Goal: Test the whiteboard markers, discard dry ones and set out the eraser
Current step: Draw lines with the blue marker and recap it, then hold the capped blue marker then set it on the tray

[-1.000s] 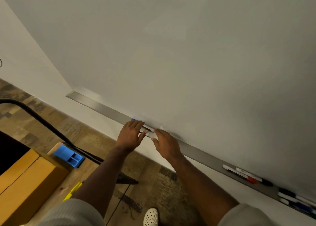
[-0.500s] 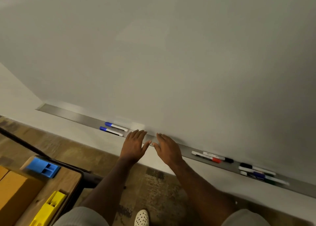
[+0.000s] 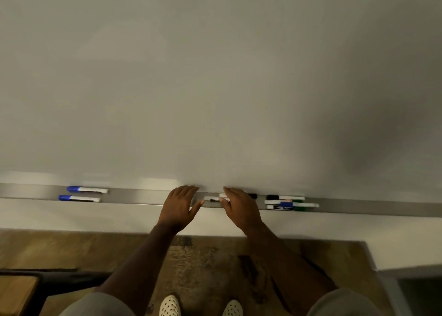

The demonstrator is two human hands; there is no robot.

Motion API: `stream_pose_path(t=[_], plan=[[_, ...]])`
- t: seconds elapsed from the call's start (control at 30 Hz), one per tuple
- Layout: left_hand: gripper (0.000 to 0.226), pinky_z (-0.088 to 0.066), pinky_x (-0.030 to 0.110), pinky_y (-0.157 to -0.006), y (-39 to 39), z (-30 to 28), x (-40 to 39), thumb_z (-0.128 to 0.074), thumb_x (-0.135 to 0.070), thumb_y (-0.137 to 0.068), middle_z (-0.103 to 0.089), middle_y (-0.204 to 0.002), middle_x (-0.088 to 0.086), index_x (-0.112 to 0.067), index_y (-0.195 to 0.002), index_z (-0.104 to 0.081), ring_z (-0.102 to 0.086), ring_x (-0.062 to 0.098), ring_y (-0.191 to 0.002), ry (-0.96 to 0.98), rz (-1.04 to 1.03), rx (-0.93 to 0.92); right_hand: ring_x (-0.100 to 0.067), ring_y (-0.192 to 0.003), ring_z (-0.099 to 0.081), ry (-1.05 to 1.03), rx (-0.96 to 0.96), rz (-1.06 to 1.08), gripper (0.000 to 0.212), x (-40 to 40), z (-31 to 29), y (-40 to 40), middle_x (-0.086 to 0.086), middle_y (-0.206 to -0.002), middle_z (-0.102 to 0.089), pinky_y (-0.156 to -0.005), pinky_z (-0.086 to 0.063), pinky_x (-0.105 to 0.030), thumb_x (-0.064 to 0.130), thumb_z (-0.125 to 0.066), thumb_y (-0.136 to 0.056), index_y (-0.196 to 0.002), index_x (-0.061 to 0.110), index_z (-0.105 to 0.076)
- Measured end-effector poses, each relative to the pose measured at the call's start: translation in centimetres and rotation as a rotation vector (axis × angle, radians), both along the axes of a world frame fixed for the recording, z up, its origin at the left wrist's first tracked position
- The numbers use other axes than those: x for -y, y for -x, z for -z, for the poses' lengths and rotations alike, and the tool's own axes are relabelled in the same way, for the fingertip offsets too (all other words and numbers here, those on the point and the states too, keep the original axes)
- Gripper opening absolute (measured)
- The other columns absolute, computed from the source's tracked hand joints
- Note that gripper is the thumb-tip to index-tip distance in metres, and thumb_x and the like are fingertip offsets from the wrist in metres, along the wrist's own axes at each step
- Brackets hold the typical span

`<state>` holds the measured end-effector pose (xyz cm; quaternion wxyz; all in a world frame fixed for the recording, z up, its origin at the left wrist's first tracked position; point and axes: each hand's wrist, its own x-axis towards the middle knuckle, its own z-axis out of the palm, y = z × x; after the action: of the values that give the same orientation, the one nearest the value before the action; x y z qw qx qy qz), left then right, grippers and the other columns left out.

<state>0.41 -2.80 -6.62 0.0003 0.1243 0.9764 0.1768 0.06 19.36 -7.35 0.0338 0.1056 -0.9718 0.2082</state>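
Two markers [image 3: 211,198] lie under the right hand's [image 3: 240,207] straight fingers [image 3: 230,192]; left hand [image 3: 178,207] open.

Below you lie a mottled brown floor [image 3: 210,263], your two white dotted shoes [image 3: 169,306], and a wooden table corner [image 3: 16,291] at lower left.
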Motion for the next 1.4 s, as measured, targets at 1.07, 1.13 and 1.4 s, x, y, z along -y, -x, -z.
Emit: stream_pose_path(t=[1.07, 1.13, 1.4], plan=[[0.029, -0.056, 0.037, -0.080, 4.5, 1.8, -27.1, -0.056, -0.024, -0.099, -0.069, -0.122, 0.002, -0.023, -0.127, -0.064, -0.065, 0.024, -0.103, 0.034, 0.475, 0.042, -0.026, -0.105, -0.064, -0.142, 0.111, 0.313, 0.024, -26.5, 2.8, -1.4, -0.007, -0.111, -0.070, -0.085, -0.054, -0.035, 0.009, -0.062, -0.093, -0.115, 0.012, -0.071], [0.028, -0.055, 0.036, -0.079, 4.5, 1.9, -27.2, -0.056, -0.024, -0.099, -0.069, -0.121, 0.002, -0.024, -0.126, -0.064, -0.065, 0.023, -0.103, 0.038, 0.475, 0.035, -0.024, -0.105, -0.062, -0.133, 0.130, 0.282, 0.022, -26.9, 2.8, -1.4, -0.006, -0.112, -0.069, -0.085, -0.052, -0.033, 0.013, -0.060, -0.096, -0.115, 0.013, -0.070], [0.021, -0.054, 0.032, -0.079, 5.0, 0.3, -27.0, -0.060, -0.023, -0.097, -0.073, -0.113, -0.004, -0.024, -0.114, -0.072, -0.068, 0.020, -0.098, -0.225, 0.346, 0.010, -0.019, -0.103, -0.066, 0.358, 0.019, 0.303, 0.022, -27.9, -0.6, -1.3, -0.004, -0.114, -0.071, -0.087, -0.053, -0.020, 0.011, -0.059, -0.099, -0.118, 0.010, -0.069]])
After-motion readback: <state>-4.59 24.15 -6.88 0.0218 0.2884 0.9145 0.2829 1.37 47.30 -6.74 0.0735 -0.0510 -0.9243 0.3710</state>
